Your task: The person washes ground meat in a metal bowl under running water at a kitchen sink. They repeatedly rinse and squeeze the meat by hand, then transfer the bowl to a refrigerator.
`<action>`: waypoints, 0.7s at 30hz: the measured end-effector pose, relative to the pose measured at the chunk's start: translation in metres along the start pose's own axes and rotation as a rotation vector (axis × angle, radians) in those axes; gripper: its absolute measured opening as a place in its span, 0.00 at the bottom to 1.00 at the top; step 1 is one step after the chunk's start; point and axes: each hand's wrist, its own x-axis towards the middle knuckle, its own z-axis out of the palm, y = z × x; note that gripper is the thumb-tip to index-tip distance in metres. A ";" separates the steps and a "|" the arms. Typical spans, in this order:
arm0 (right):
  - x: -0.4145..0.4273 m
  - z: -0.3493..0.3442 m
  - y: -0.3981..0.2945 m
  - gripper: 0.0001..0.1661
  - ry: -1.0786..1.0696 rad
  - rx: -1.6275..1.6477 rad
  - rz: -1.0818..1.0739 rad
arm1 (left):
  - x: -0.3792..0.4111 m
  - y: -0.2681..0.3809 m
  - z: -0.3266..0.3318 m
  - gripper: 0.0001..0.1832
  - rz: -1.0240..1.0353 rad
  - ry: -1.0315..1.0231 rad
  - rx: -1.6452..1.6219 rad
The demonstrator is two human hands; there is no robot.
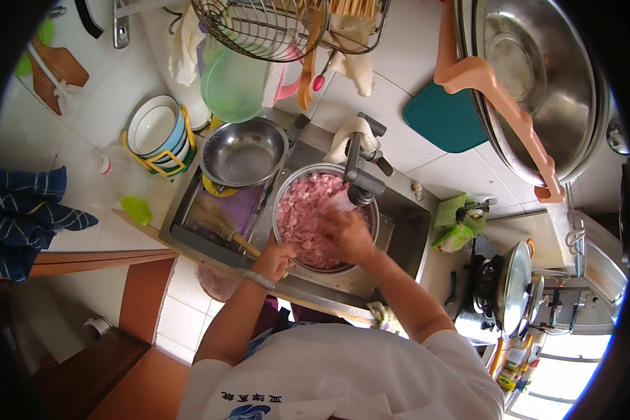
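Note:
A round metal basin [277, 210] stands in the sink under the grey faucet [365, 191]. It holds many small pieces of pink raw meat [307, 210], and water runs from the faucet onto them. My left hand [275, 258] grips the basin's near-left rim. Just below that hand passes the wooden handle of a bristle brush [215, 220]. My right hand [350, 236] is in the basin on the meat, blurred by motion; its fingertips are indistinct, so I cannot tell whether they hold any pieces.
A steel bowl [244, 152] sits at the sink's back left, beside stacked enamel bowls [155, 126]. Above hang a wire basket [257, 31] and large steel basins [535, 79] on a peach-coloured hanger [509, 100]. On the right are a green caddy [449, 212] and a lidded pan [515, 289].

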 end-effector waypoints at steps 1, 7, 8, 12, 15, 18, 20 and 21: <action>0.005 -0.002 -0.010 0.22 0.020 -0.048 -0.068 | -0.002 0.003 0.005 0.32 -0.019 -0.013 0.008; 0.020 -0.017 0.007 0.21 -0.165 0.123 0.183 | 0.000 -0.004 -0.006 0.23 0.004 -0.048 0.027; 0.019 -0.020 0.000 0.21 -0.167 0.041 0.174 | -0.001 0.002 -0.002 0.18 -0.017 -0.018 -0.021; 0.017 -0.005 -0.011 0.21 0.093 -0.115 -0.258 | -0.004 0.007 0.018 0.25 -0.014 -0.012 0.020; 0.025 -0.030 0.006 0.16 -0.319 0.137 0.415 | 0.005 0.001 0.009 0.33 0.050 -0.062 0.016; 0.001 -0.013 0.006 0.19 -0.016 0.098 -0.014 | 0.009 -0.004 -0.006 0.33 0.043 -0.069 0.058; -0.006 -0.006 -0.015 0.21 0.116 -0.055 -0.264 | 0.006 -0.001 -0.001 0.34 -0.028 -0.082 0.067; 0.002 -0.003 -0.017 0.21 0.092 -0.054 -0.259 | 0.005 0.004 0.003 0.34 -0.056 -0.092 0.077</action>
